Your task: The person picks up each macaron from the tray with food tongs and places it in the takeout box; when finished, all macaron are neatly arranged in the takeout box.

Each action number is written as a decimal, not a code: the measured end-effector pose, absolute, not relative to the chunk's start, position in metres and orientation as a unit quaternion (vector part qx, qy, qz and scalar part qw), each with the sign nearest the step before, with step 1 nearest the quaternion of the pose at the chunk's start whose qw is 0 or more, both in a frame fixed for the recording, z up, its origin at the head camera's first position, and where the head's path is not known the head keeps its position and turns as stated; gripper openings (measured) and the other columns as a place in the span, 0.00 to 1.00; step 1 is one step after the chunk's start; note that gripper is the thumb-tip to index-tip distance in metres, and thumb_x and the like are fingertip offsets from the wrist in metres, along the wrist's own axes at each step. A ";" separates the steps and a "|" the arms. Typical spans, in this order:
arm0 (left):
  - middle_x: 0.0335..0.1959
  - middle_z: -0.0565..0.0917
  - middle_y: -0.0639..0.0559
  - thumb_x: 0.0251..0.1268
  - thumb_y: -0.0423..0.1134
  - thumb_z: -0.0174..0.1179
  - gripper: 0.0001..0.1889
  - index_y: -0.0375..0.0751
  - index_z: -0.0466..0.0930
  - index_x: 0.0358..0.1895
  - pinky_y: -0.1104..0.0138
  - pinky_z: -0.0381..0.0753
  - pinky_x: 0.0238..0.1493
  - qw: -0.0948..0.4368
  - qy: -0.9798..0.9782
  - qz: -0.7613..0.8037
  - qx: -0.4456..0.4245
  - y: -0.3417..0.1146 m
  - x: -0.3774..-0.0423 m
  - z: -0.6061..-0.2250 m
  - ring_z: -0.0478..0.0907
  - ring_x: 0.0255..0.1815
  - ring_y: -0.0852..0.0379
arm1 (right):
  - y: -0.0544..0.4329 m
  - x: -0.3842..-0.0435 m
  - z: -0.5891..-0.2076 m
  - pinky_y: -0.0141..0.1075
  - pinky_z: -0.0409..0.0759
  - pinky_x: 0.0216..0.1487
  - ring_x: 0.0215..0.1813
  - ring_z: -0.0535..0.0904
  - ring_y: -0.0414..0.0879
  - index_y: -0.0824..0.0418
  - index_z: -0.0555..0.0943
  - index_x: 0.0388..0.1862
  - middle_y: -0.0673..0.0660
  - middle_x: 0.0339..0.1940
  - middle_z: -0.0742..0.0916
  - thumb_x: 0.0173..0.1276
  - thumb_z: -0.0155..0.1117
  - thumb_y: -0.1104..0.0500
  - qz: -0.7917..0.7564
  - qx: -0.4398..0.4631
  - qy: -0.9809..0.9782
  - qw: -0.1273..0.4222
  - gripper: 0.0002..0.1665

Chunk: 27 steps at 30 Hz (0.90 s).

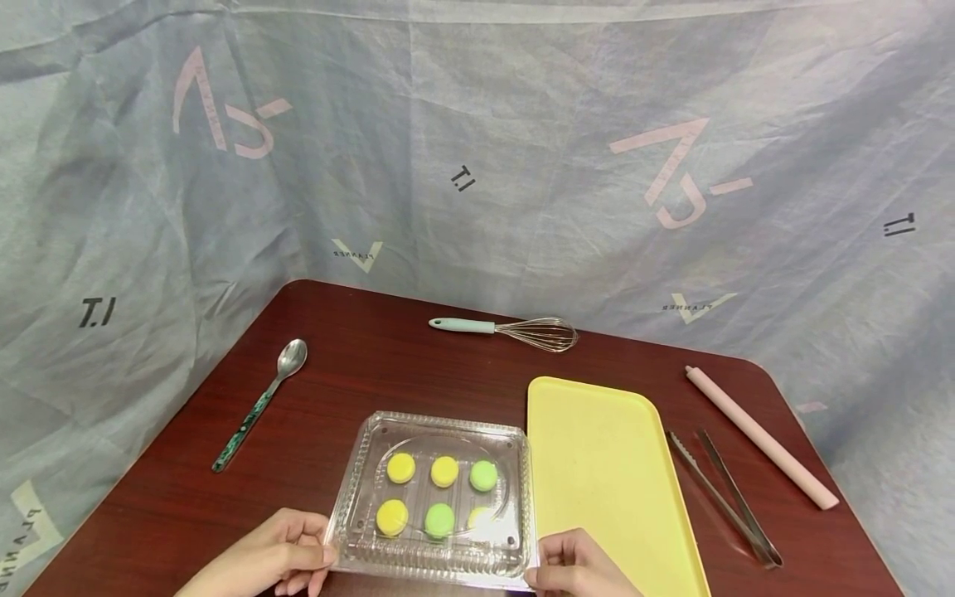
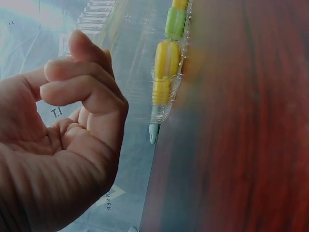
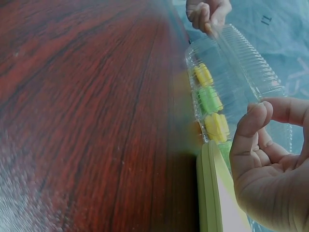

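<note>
A clear plastic clamshell box (image 1: 351, 489) stands at the table's near middle. Through its lid show several yellow macarons (image 1: 400, 468) and two green macarons (image 1: 483, 476), set in two rows. My left hand (image 1: 276, 551) pinches the near left corner of the box's rim. At the near right corner my right hand (image 1: 574, 564) pinches the rim between thumb and fingers. In the right wrist view, the right hand (image 3: 270, 154) has thumb and fingertip together at the plastic edge. Whether the lid is fully pressed down, I cannot tell.
A yellow tray (image 1: 604, 464) lies just right of the box. Beyond it are metal tongs (image 1: 727, 502) and a pink rolling pin (image 1: 761, 435). A whisk (image 1: 503, 329) lies at the back edge, a spoon (image 1: 257, 410) at left. Grey cloth (image 1: 477, 166) hangs behind the table.
</note>
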<state>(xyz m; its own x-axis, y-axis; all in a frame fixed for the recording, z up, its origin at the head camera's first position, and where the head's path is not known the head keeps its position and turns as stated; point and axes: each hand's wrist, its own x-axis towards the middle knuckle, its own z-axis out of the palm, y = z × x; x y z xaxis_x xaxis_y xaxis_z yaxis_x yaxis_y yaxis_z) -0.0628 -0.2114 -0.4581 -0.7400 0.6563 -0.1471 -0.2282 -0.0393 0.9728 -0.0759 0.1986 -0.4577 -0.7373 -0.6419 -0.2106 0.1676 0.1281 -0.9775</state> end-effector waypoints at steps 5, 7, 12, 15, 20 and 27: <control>0.22 0.66 0.21 0.70 0.27 0.51 0.14 0.10 0.68 0.35 0.70 0.52 0.11 0.318 0.612 0.703 0.172 -0.211 -0.063 -0.458 0.66 0.15 0.68 | 0.198 -0.075 -0.457 0.24 0.61 0.22 0.18 0.62 0.30 0.79 0.67 0.21 0.47 0.16 0.72 0.68 0.61 0.62 -0.638 -0.171 0.681 0.315 0.23; 0.22 0.65 0.21 0.69 0.27 0.51 0.14 0.10 0.68 0.35 0.70 0.52 0.11 0.319 0.611 0.704 0.172 -0.211 -0.063 -0.458 0.66 0.15 0.68 | 0.198 -0.075 -0.457 0.24 0.60 0.21 0.18 0.62 0.30 0.79 0.67 0.22 0.47 0.16 0.72 0.68 0.61 0.63 -0.641 -0.171 0.677 0.317 0.23; 0.22 0.65 0.20 0.69 0.28 0.51 0.15 0.10 0.68 0.35 0.70 0.53 0.12 0.321 0.612 0.702 0.171 -0.211 -0.063 -0.458 0.67 0.15 0.68 | 0.198 -0.075 -0.458 0.25 0.60 0.21 0.18 0.62 0.30 0.79 0.66 0.22 0.46 0.16 0.72 0.68 0.61 0.63 -0.647 -0.170 0.671 0.321 0.23; 0.22 0.64 0.20 0.70 0.28 0.52 0.15 0.10 0.67 0.34 0.71 0.54 0.12 0.325 0.612 0.701 0.167 -0.212 -0.063 -0.457 0.67 0.15 0.68 | 0.199 -0.076 -0.459 0.25 0.60 0.21 0.18 0.62 0.30 0.79 0.67 0.22 0.46 0.16 0.72 0.69 0.61 0.63 -0.645 -0.173 0.671 0.321 0.23; 0.22 0.62 0.20 0.70 0.29 0.52 0.17 0.09 0.66 0.34 0.73 0.57 0.14 0.335 0.611 0.701 0.154 -0.212 -0.064 -0.457 0.67 0.15 0.67 | 0.200 -0.077 -0.459 0.24 0.61 0.22 0.18 0.63 0.30 0.79 0.68 0.23 0.45 0.17 0.73 0.70 0.60 0.62 -0.641 -0.182 0.674 0.319 0.22; 0.19 0.69 0.28 0.72 0.30 0.51 0.17 0.09 0.67 0.37 0.75 0.62 0.17 0.341 0.607 0.699 0.164 -0.215 -0.065 -0.457 0.68 0.17 0.67 | 0.202 -0.077 -0.459 0.23 0.63 0.23 0.20 0.65 0.31 0.78 0.71 0.25 0.66 0.16 0.68 0.71 0.59 0.63 -0.636 -0.206 0.675 0.313 0.19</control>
